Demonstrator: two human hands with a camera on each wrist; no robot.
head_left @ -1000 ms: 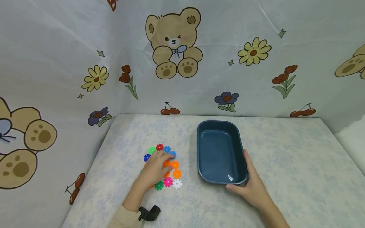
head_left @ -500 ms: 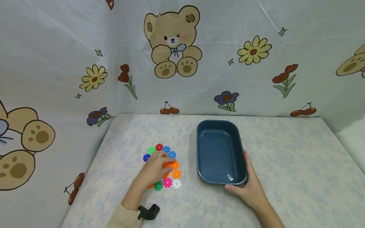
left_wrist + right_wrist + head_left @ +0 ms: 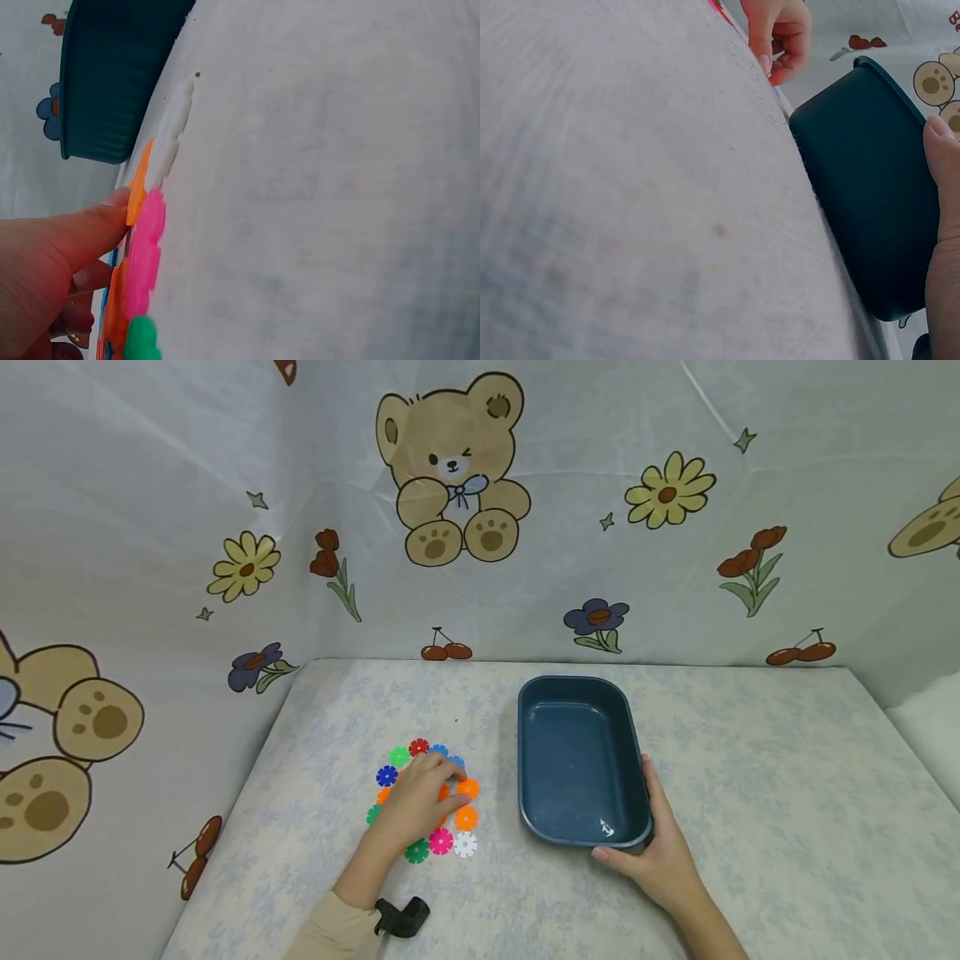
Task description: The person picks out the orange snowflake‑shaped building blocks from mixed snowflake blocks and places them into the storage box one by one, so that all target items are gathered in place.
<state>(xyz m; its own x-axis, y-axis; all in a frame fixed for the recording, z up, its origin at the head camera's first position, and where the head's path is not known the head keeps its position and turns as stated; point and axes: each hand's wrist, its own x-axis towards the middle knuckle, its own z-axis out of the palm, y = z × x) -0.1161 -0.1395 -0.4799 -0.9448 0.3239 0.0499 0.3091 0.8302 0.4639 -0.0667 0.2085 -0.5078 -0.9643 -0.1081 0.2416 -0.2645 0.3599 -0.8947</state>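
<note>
Several colourful plastic snowflake discs lie flat in a cluster on the left of the table, among them a pink disc point(image 3: 441, 841) and a white disc point(image 3: 465, 844). My left hand point(image 3: 420, 797) reaches over the cluster and hides part of it. Between its thumb and forefinger it pinches an orange snowflake disc point(image 3: 468, 787), low over the table. A dark blue rectangular bin point(image 3: 577, 760) stands to the right of the discs, with nothing inside it. My right hand point(image 3: 667, 860) grips the bin's near right corner, thumb at the front rim and fingers along the right side.
The pale mottled table point(image 3: 750, 777) extends left and right of the bin. Behind it hangs a white cloth point(image 3: 570, 435) printed with bears and flowers. A black wrist mount point(image 3: 403, 917) sits on my left wrist.
My left hand has shifted slightly right over the cluster, and the orange disc at its fingertips has moved a little right with it. The right hand and bin have stayed put.
</note>
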